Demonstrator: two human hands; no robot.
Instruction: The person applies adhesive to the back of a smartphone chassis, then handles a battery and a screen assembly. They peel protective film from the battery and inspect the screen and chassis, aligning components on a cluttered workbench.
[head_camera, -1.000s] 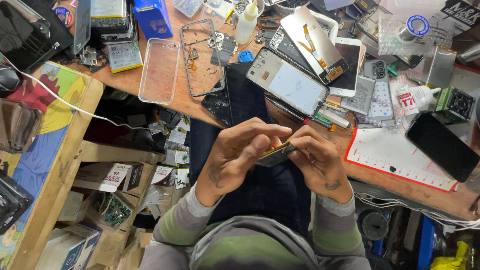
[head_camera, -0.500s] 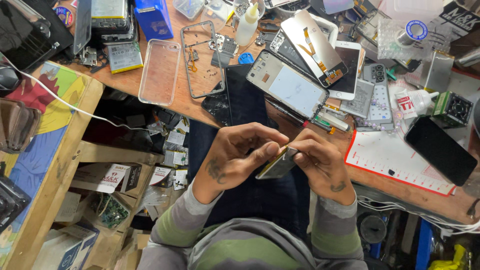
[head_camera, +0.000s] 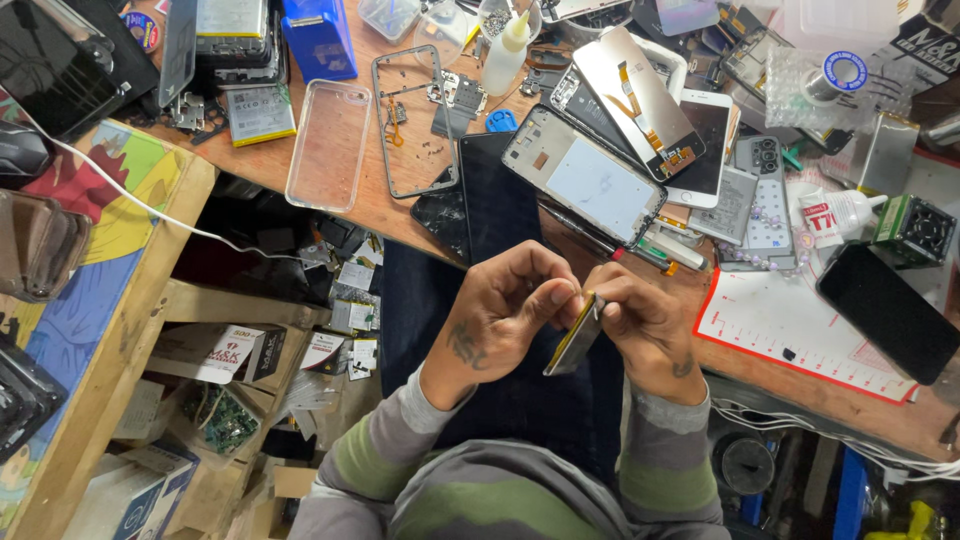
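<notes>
Both my hands hold a thin flat phone part, dark with a yellow edge, in front of my lap just below the wooden workbench edge. My left hand pinches its upper end with thumb and fingertips. My right hand grips it from the right side. The part stands tilted on edge, its lower end pointing toward my body. My sleeves are grey with green stripes.
The workbench is crowded: a clear phone case, a bare phone frame, a phone with a grey back panel, a white glue bottle, a dark phone on a white mat. Shelves with boxes stand left.
The part has turned from lying flat between my hands to standing on edge, and my left fingers have shifted to its upper end.
</notes>
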